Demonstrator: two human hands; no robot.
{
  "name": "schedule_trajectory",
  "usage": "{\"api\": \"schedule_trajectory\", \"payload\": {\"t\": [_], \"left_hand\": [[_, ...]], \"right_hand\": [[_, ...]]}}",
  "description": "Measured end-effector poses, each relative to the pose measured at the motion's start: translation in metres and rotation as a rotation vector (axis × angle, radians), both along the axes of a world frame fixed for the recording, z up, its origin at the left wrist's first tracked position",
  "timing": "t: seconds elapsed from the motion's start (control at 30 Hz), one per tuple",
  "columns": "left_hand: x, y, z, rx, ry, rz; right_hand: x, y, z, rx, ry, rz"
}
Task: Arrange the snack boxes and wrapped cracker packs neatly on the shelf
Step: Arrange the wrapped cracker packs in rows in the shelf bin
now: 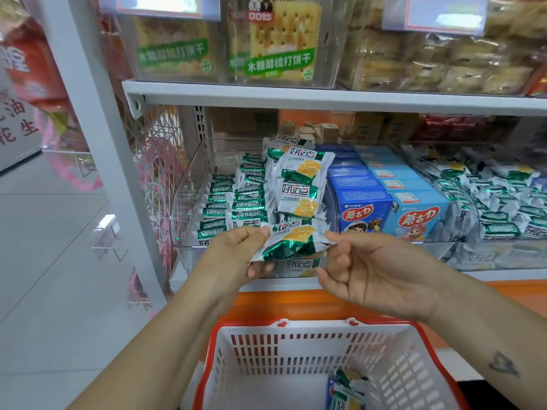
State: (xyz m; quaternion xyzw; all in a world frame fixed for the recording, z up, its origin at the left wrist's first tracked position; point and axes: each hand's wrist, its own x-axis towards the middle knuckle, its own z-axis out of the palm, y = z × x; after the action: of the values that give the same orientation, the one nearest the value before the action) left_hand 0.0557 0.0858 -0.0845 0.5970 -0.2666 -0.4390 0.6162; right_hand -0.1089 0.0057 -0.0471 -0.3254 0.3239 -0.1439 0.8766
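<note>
The left grip (236, 253) pinches one end of a wrapped cracker pack (291, 242), held in front of the shelf (296, 284). The right grip (370, 270) touches the other end; whether it is grasping is unclear. Stacked packs (299, 184) crowd directly behind, blue snack boxes (393, 202) stand beside them, and a basket (296, 356) sits below.

Bright even store light, glare on clear bins (189, 184), blurred, bowed edges

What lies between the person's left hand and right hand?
One green-and-silver wrapped cracker pack, seen in the head view; the left hand pinches its left end, the right hand is at its right end.
</note>
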Motion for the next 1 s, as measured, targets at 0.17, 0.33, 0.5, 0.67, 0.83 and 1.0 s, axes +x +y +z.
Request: {"api": "schedule_trajectory", "payload": {"t": [0.17,0.33,0.5,0.67,0.83,1.0], "left_hand": [[-0.003,0.008,-0.004,0.049,-0.468,0.013],[-0.014,0.011,-0.021,0.104,-0.477,-0.071],[-0.03,0.006,-0.047,0.205,-0.422,-0.237],[-0.039,0.002,-0.082,0.299,-0.533,-0.324],[-0.027,0.007,-0.141,0.483,-1.041,-0.465],[-0.024,0.012,-0.183,0.617,-1.29,-0.468]], "right_hand": [[-0.008,-0.007,-0.002,-0.539,0.249,0.135],[-0.027,-0.006,-0.01,-1.024,0.462,0.205],[-0.035,0.001,-0.034,-1.226,0.55,0.42],[-0.037,-0.009,-0.075,-1.207,0.644,0.573],[-0.045,-0.027,-0.155,-1.102,0.868,0.878],[-0.065,-0.026,-0.258,-0.977,0.99,0.838]]}}
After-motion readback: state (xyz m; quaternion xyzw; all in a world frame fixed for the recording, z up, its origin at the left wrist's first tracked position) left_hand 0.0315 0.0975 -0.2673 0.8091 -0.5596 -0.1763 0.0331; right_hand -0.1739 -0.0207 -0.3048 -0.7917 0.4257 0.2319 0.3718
